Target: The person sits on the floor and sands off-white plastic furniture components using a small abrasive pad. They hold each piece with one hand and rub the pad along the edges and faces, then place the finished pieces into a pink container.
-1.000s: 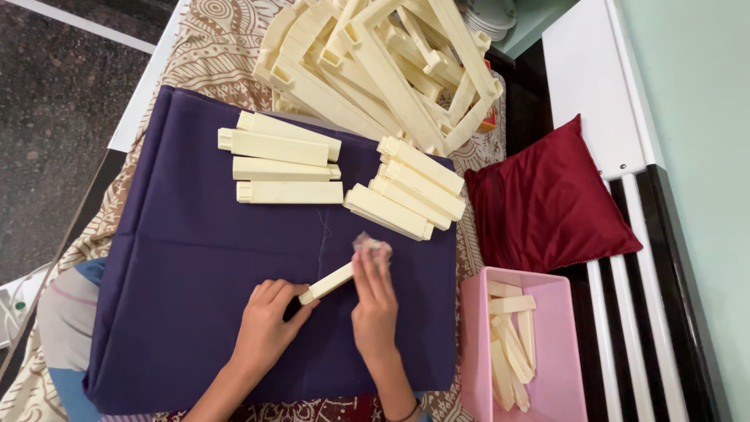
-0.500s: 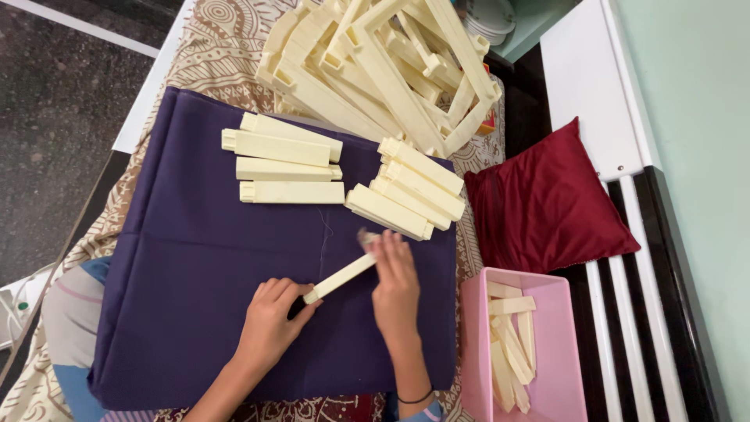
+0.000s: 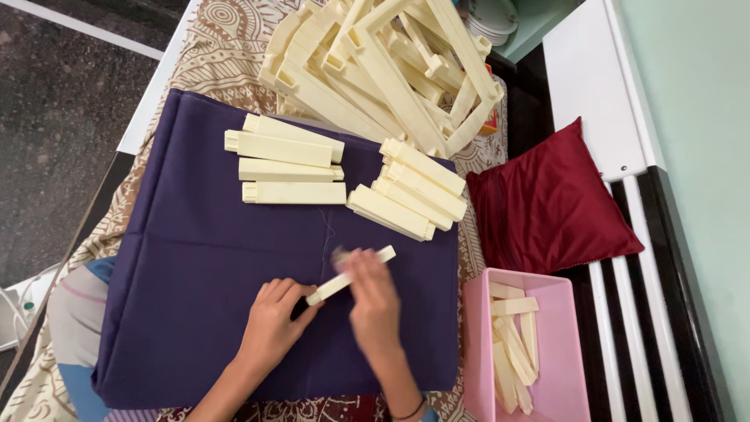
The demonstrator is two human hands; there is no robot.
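Head view: both hands' fingers (image 3: pixel 301 301) around cream bar (image 3: pixel 351 275)

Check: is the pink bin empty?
No, the pink bin at the right of the purple cloth holds several short cream plastic pieces.
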